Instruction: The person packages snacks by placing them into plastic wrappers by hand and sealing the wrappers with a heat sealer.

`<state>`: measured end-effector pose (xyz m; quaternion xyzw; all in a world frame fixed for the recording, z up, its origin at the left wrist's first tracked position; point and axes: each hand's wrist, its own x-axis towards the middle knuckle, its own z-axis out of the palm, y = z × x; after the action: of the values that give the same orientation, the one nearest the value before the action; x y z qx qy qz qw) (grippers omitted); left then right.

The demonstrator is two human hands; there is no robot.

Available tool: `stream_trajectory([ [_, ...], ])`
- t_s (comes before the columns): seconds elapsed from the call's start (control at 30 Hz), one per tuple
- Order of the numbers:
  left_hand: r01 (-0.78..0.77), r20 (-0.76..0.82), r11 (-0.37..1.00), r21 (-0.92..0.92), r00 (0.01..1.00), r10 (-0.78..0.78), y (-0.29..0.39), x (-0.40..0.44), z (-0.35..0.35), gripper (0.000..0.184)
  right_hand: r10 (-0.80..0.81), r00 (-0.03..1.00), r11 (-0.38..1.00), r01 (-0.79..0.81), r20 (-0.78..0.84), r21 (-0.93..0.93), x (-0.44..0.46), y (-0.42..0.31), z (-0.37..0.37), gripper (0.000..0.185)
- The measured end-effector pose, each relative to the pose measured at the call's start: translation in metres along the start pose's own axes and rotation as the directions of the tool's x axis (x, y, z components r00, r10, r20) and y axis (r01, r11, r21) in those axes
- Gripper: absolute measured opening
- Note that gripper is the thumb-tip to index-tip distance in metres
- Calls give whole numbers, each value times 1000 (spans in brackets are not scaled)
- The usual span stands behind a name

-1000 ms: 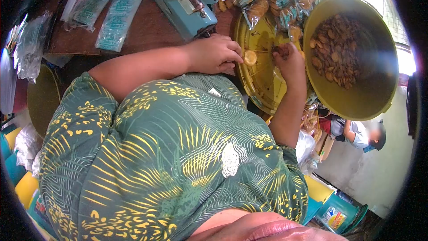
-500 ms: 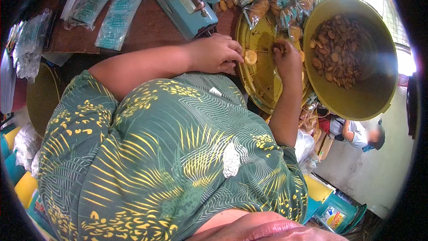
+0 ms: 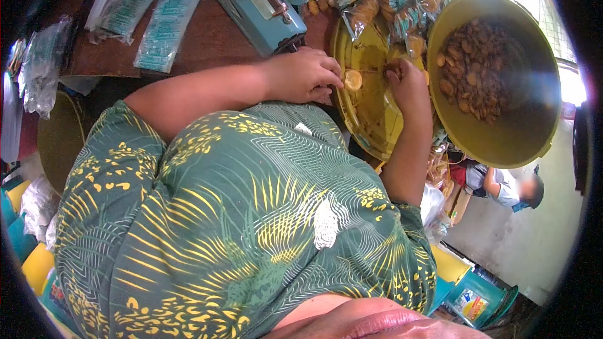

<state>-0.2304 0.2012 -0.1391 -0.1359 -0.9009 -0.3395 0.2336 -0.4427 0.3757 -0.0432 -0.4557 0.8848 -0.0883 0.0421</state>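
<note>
My left hand rests near the edge of a yellow round lid, fingers loosely curled; whatever they grip is hidden. A round, pale-brown biscuit is right by its fingertips, at the lid's rim. Over the lid, my right hand has thumb and fingers drawn together in a pinch, but what lies between them is too small to make out. Beside my right hand stands a large yellow-green tub with many brown biscuits inside. Bagged biscuits are piled behind the lid.
A blue-grey metal sealer-like device sits on the brown table beyond my left hand. Printed flat plastic bags lie farther left. Another person is in the background at right, near teal containers lower down.
My right hand and forearm have shifted slightly to the right over the lid. My left hand and the biscuit by it look the same.
</note>
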Motion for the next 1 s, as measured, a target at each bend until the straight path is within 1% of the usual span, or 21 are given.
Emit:
stream_trajectory([
  [0.03,6,0,1000,-3,1000,-6,0,-1,-1,30,6,998,1000,-6,57,-10,-1,0,-4,29],
  [0.13,11,7,1000,-9,1000,-11,1,0,0,30,-1,991,1000,3,135,-14,-3,2,-12,27],
  [0.23,8,10,1000,-12,1000,-8,-1,1,1,30,19,994,997,-10,-108,77,1,-3,-8,23],
  [0.33,8,-1,1000,-27,1000,-8,1,-1,0,30,-20,997,999,23,-80,36,5,-8,-1,22],
  [0.43,15,5,1000,-28,1000,-15,1,-1,-2,30,-48,998,996,50,37,-69,4,-2,-10,20],
  [0.53,11,14,1000,-24,1000,-10,0,2,-1,30,-55,990,993,67,131,-93,8,3,-14,18],
  [0.63,5,7,1000,-24,1000,-5,-1,2,0,31,-43,999,993,43,8,-105,16,1,-9,23],
  [0.73,-4,-13,1000,-28,1000,3,-1,0,0,31,-150,989,982,150,3,-116,16,8,3,23],
  [0.83,1,-7,1000,-23,1000,-1,0,0,-1,31,11,973,982,33,232,-185,16,8,-6,25],
  [0.93,0,8,1000,-27,1000,0,-2,1,2,31,46,973,968,13,227,-251,20,-4,-18,27],
  [0.97,2,10,1000,-29,1000,-1,-2,0,2,31,10,989,998,-1,149,-62,20,-2,-18,27],
  [1.0,6,11,1000,-29,1000,-5,-2,1,1,31,-13,998,992,5,67,130,19,2,-17,27],
])
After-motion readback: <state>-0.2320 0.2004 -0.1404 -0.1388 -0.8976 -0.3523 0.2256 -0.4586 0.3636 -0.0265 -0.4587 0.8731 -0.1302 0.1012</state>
